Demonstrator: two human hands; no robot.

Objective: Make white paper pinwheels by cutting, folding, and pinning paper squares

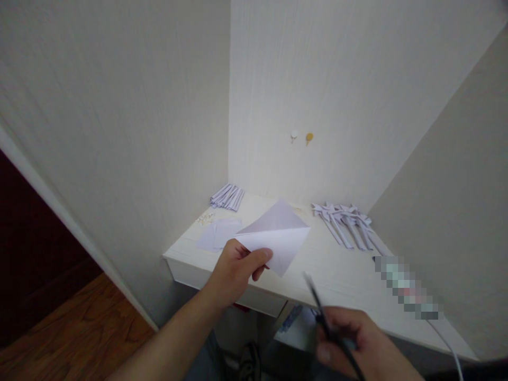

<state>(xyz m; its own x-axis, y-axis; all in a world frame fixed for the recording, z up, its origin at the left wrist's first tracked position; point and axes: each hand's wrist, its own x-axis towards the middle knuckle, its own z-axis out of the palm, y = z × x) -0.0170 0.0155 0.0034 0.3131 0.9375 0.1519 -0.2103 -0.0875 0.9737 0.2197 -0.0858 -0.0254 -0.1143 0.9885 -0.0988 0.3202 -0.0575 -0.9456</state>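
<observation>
My left hand (236,272) pinches a folded white paper square (278,235) by its near corner and holds it above the white desk (341,275). My right hand (353,344) sits lower at the front, closed around dark scissors (319,307) whose blades point up and to the left, blurred by motion. The scissor tips are a short way right of the paper and do not touch it.
On the desk lie a bundle of rolled paper sticks (227,197) at the back left, flat paper pieces (218,234), small pale bits (205,217), and several paper pinwheels (349,222) at the right. Two pins (301,137) stick in the wall. A cable (448,344) runs off the right edge.
</observation>
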